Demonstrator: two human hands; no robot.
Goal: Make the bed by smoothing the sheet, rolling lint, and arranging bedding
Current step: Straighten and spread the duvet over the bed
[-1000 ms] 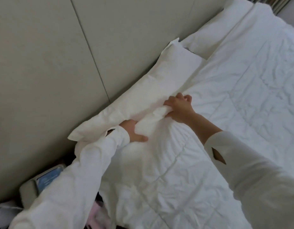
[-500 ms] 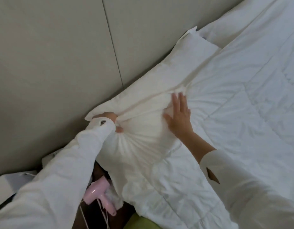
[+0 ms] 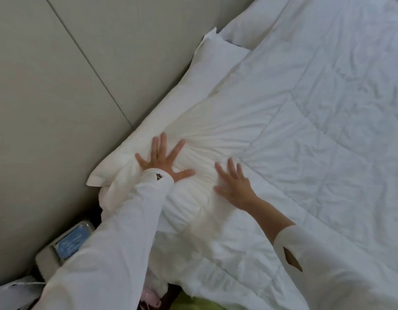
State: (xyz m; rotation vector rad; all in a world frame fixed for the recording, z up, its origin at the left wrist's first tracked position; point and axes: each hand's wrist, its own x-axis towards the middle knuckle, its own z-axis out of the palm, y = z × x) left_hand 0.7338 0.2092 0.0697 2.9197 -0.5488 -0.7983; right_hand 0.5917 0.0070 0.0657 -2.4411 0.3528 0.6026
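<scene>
Two spread hands are pressed flat on the bedding.
Left hand (image 3: 163, 161) and right hand (image 3: 235, 186) are laid on the gathered duvet (image 3: 305, 135), beside a pillow (image 3: 216, 59).

Head view, body appearance only.

Left arm: long white fabric sleeve (image 3: 117, 238), loose fit, soft creases running along its length. Cuff reaches the wrist and covers the heel of the left hand (image 3: 163, 161). A small dark diamond-shaped cut-out (image 3: 158, 176) sits at the cuff edge.

Right arm: matching long white fabric sleeve (image 3: 341, 271), same crumpled weave. Its cuff sits partway up the forearm, so the wrist and lower forearm are bare below the right hand (image 3: 235, 185). A larger diamond-shaped slit (image 3: 293, 259) opens near the cuff, with the arm showing through it.

No rings, watch or bracelets visible on either hand. Fingers bare, nails short; finer detail blurred.
</scene>
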